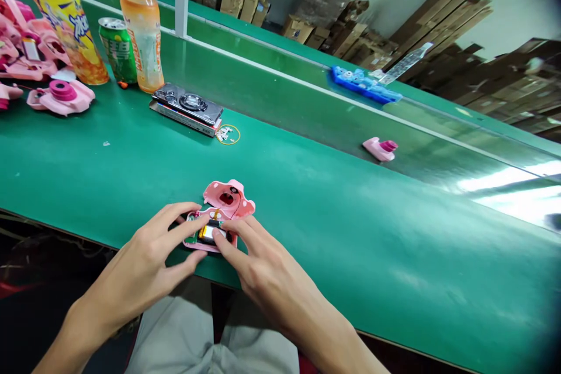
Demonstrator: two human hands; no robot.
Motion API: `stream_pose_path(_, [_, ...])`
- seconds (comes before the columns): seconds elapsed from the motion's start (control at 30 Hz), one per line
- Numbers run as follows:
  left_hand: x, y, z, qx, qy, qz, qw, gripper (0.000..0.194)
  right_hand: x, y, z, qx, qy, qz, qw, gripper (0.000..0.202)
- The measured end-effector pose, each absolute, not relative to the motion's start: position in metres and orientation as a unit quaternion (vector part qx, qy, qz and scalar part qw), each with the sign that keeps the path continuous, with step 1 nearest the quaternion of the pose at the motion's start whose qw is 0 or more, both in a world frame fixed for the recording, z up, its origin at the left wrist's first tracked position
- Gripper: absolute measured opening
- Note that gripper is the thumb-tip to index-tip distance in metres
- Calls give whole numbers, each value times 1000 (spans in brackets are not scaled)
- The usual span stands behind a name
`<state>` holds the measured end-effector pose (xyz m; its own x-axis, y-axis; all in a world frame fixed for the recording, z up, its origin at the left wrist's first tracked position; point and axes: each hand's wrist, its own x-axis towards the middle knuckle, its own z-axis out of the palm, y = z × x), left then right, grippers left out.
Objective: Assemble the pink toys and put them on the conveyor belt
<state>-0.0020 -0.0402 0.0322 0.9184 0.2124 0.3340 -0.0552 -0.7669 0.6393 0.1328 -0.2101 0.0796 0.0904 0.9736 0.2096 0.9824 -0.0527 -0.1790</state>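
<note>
An opened pink toy housing lies on the green table [298,198] near its front edge. Its pink front shell [228,197] rests behind the other half, inner side up. Inside the nearer half [209,247] are a green circuit board [191,239] and a silver battery [211,233] with a yellow end. My left hand [160,245] is at the left side of the housing, fingers apart, fingertips by its rim and the parts inside. My right hand [258,254] touches the battery with a fingertip, another finger at the upper right of the housing, fingers apart.
Two drink bottles [142,29] [65,23], a green can [117,52] and a pile of pink shells [33,47] stand back left. A phone [188,103] lies on a box behind my hands. On the conveyor are a pink toy [380,149] and a blue tray [366,86].
</note>
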Motion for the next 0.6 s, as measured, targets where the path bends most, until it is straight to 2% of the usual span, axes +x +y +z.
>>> stream_pose_path(0.1, [-7, -37, 28, 939, 2, 173, 297, 51, 134, -209, 80, -726, -674, 13, 138, 34])
stream_pose_path(0.2, [-5, -35, 26, 939, -9, 176, 294, 49, 132, -207, 68, -742, -647, -5, 176, 37])
stream_pose_path(0.3, [-2, -35, 27, 939, -1, 184, 291, 46, 123, -208, 48, -768, -602, -73, 207, 43])
stream_pose_path(0.4, [-2, -38, 27, 942, 7, 187, 280, 42, 116, -216, 37, -787, -550, -149, 236, 33])
stream_pose_path(0.47, [-3, -40, 26, 943, 12, 193, 271, 42, 122, -220, 43, -792, -512, -159, 293, 24])
stream_pose_path(0.53, [-3, -41, 24, 945, 22, 200, 257, 42, 141, -213, 60, -804, -460, -145, 348, 30])
stream_pose_path(0.6, [-1, -41, 23, 950, 29, 200, 236, 42, 168, -191, 87, -845, -415, -86, 326, 48])
